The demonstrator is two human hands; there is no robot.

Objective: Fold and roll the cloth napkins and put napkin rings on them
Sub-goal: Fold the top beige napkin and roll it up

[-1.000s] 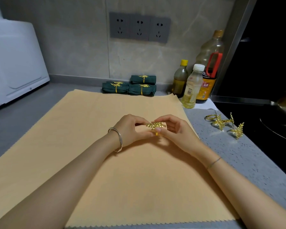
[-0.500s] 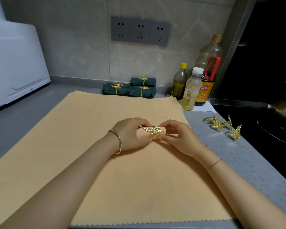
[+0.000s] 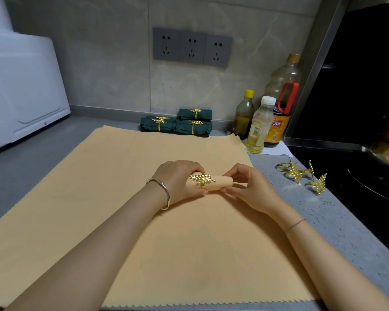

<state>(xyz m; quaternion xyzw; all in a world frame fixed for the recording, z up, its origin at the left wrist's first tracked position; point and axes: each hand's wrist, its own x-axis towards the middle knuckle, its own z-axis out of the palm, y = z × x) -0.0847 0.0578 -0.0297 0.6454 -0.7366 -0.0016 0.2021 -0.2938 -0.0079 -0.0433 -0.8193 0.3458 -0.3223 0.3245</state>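
A small rolled peach napkin [image 3: 220, 182] lies across the middle of a large peach cloth [image 3: 126, 198]. A gold leaf napkin ring [image 3: 202, 179] sits around the roll near its left part. My left hand [image 3: 177, 181] grips the roll's left end, fingers curled over it. My right hand [image 3: 247, 187] pinches the roll's right end with thumb and fingertips. Three rolled dark green napkins [image 3: 177, 124] with gold rings lie stacked by the back wall.
Several loose gold leaf rings [image 3: 301, 175] lie on the grey mat [image 3: 337, 221] at the right. Three bottles [image 3: 259, 124] stand at the back right. A white appliance [image 3: 20, 90] fills the left; a black stove [image 3: 368, 176] lies at the right.
The gold ring has slid leftward along the roll, so more of the roll's right end shows. My right hand has shifted from the ring to the roll's right end.
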